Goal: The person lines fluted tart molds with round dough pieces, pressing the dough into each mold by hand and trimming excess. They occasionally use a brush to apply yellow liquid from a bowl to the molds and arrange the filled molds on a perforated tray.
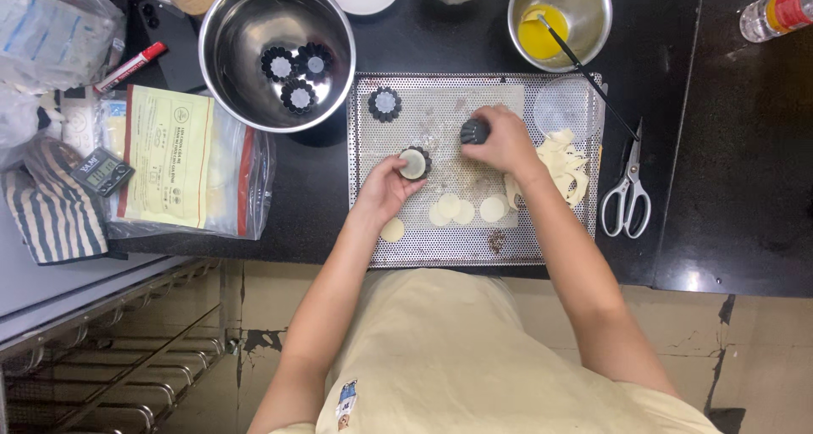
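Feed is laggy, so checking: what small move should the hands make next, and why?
Probably bring the right hand with its dark tool over to the fluted mould in the left hand: pale dough already sits in that mould, and the tool is just beside it.

The flat perforated metal baking sheet (pixel 542 239) looks dull and grainy on the glossy black stone counter (pixel 677 231), while the large round steel mixing bowl (pixel 229 70) shines smooth and mirror-like. The small dark fluted tart tin (pixel 415 163) holds pale, matt dough, soft like the cut dough rounds (pixel 461 208). The striped cloth oven mitt (pixel 51 210) looks coarse beside the shiny clear plastic bag (pixel 246 180).
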`<state>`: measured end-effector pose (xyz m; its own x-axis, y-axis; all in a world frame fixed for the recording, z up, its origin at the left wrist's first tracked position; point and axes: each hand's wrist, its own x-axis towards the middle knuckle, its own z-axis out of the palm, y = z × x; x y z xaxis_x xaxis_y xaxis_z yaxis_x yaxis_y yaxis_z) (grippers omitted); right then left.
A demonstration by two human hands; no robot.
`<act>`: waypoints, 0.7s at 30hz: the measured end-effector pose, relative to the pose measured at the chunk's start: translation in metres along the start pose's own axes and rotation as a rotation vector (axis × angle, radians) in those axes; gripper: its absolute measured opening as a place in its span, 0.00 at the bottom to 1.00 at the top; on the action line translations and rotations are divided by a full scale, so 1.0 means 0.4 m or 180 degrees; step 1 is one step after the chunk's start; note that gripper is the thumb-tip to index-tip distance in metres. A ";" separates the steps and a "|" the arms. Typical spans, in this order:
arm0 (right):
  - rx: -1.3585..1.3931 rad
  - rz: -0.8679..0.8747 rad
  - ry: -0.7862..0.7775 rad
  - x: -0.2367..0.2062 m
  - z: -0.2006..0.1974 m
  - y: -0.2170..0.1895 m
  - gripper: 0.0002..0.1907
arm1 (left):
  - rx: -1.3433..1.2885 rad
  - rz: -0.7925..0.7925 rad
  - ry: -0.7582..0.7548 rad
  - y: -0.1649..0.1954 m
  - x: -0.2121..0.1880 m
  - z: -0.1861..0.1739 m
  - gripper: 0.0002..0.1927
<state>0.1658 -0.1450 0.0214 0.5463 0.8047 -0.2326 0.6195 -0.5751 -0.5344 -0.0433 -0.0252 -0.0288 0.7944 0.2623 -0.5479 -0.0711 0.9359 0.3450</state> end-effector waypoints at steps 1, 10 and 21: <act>0.1212 -0.0027 -0.0133 -0.004 0.002 0.010 0.29 | -0.0037 0.0028 -0.0036 -0.002 -0.004 0.000 0.20; 0.6777 -0.0330 -0.1189 -0.108 0.045 0.029 0.32 | -0.0068 0.0224 0.0040 0.004 -0.046 0.041 0.19; 0.1296 -0.1437 0.1127 -0.221 -0.090 -0.168 0.31 | 0.0569 0.1046 -0.0085 -0.041 -0.140 0.133 0.19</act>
<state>0.0961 -0.1830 0.1070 0.4790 0.8154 0.3251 0.6064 -0.0396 -0.7942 -0.0545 -0.0676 0.0366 0.7623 0.5334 -0.3664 -0.2203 0.7463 0.6281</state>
